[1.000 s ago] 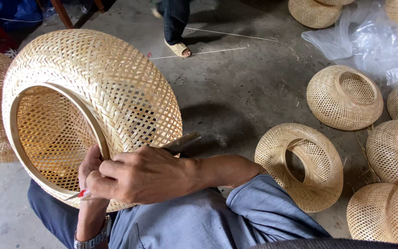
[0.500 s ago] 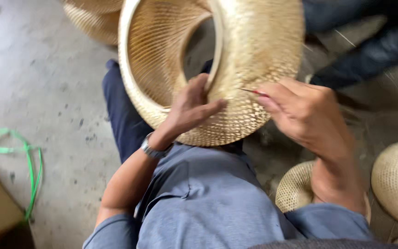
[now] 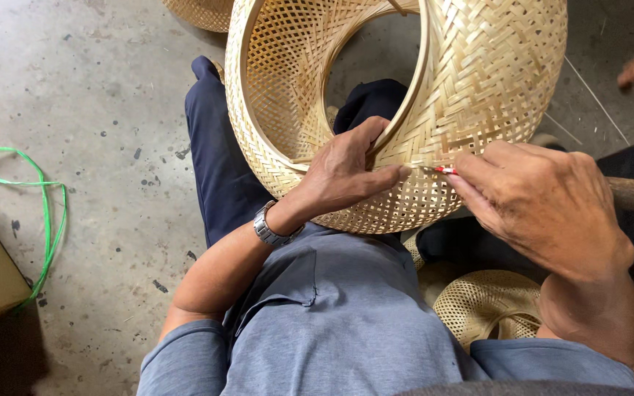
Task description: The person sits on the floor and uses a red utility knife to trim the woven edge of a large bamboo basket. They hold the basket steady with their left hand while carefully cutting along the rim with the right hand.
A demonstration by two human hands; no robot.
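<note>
The left hand grips the rim of the woven bamboo shade on the lap, the right hand beside it pinches a red-tipped tool against the weave, another woven shade below.

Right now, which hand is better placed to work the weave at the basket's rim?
The right hand, I'd judge: it pinches a small red-tipped tool at the woven bamboo basket, just by the rim. The left hand grips the rim, thumb outside, steadying the basket.

The woven shade rests on the lap, hands against its rim.
</note>
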